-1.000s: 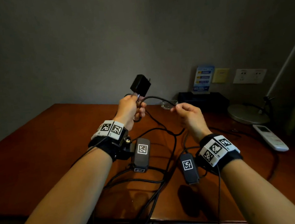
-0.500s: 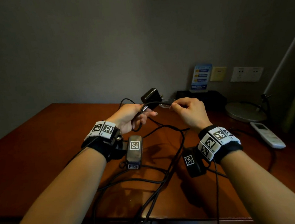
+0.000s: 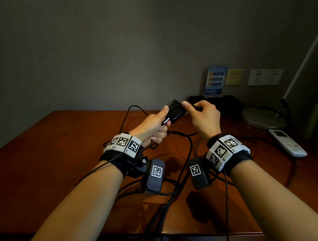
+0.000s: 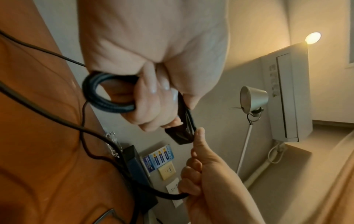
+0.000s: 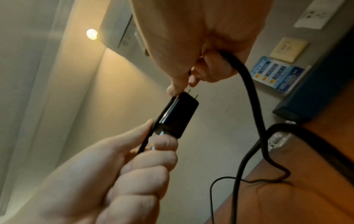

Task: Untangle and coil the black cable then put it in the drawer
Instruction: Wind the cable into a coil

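The black cable (image 3: 189,148) trails loosely over the wooden desk (image 3: 44,167). Its black plug adapter (image 3: 175,111) is held in the air between both hands. My left hand (image 3: 160,120) grips a small coil of the cable (image 4: 107,94) in its curled fingers and pinches the adapter (image 4: 182,131) at its connector end. My right hand (image 3: 191,108) has its thumb against the adapter's (image 5: 176,115) prong end. Its fingers are curled round a stretch of the cable (image 5: 247,84) that hangs down to the desk.
A black box (image 3: 227,103) with a blue card stands at the back by the wall. A round lamp base (image 3: 262,118) and a white remote (image 3: 287,142) lie at the right. Thin camera leads run from my wrists over the desk's front edge (image 3: 201,233).
Both hands have come down and together. The adapter, held high by the left hand, now lies level between the hands with the right thumb on it.
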{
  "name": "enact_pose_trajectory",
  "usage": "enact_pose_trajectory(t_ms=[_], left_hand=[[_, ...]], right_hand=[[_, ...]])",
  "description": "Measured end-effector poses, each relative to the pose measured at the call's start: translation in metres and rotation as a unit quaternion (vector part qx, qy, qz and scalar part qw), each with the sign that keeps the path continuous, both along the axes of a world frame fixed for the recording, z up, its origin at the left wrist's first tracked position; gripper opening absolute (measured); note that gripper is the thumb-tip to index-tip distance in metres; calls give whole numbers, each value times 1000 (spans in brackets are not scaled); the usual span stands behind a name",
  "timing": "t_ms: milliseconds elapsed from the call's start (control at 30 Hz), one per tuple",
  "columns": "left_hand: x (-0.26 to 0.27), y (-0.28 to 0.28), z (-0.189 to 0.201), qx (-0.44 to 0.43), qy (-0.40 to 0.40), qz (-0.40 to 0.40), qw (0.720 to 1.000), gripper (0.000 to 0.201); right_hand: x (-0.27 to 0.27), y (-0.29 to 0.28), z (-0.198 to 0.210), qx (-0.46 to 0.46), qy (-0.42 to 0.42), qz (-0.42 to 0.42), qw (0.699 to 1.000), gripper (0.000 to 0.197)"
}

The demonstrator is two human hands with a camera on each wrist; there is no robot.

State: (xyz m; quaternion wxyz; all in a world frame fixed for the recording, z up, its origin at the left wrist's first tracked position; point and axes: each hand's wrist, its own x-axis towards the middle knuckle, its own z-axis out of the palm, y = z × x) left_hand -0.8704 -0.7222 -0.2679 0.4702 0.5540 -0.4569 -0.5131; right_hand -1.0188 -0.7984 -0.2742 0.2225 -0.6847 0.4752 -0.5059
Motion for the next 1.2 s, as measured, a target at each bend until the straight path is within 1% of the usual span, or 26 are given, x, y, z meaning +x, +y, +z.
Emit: enact_pose_trajectory(t_ms=[33, 100, 167, 233, 300, 433, 533, 567, 700, 800, 967, 1067, 1100, 1167, 1200], left_hand=[[-1, -1, -1, -5, 4, 7, 1000, 52], [-3, -3, -4, -22, 18, 22, 999, 50], [-5, -5, -7, -40, 34, 33, 998, 50], [-8, -7, -11, -56, 37, 40, 997, 50], [-11, -11, -14, -74, 35, 52, 995, 51], [-10, -25, -12, -93, 51, 78, 991, 51], [-9, -36, -12, -93, 62, 57, 992, 48], [-10, -40, -14, -95, 59, 49, 993, 47], [-10, -67, -24, -98, 36, 58, 993, 52], [-8, -83, -28, -95, 26, 57, 993, 55], [-6, -100, -31, -100, 48, 23, 994, 49], [0, -114, -35, -92, 40, 10, 995, 48], [2, -117, -37, -88, 34, 7, 996, 49], [7, -124, -40, -78, 27, -1, 997, 52], [9, -125, -41, -69, 33, -5, 997, 52]], right_hand=[[-1, -3, -3, 22, -11, 0, 1000, 37], [-1, -6, -7, 60, -53, 27, 996, 39], [0, -8, -8, 102, -135, 77, 983, 41], [1, -7, -4, 151, -233, 139, 951, 37], [1, -7, 1, 189, -300, 189, 916, 33], [7, -10, 7, 236, -365, 237, 869, 28], [15, -19, 11, 233, -422, 252, 839, 28], [18, -24, 12, 230, -433, 251, 835, 29], [32, -46, 10, 253, -405, 219, 851, 32], [39, -64, 2, 236, -410, 199, 858, 24], [43, -86, -15, 208, -395, 184, 876, 23], [44, -92, -20, 206, -390, 186, 878, 16], [44, -92, -22, 209, -388, 190, 877, 16], [47, -99, -27, 208, -382, 193, 879, 23], [48, -101, -30, 200, -362, 188, 891, 26]])
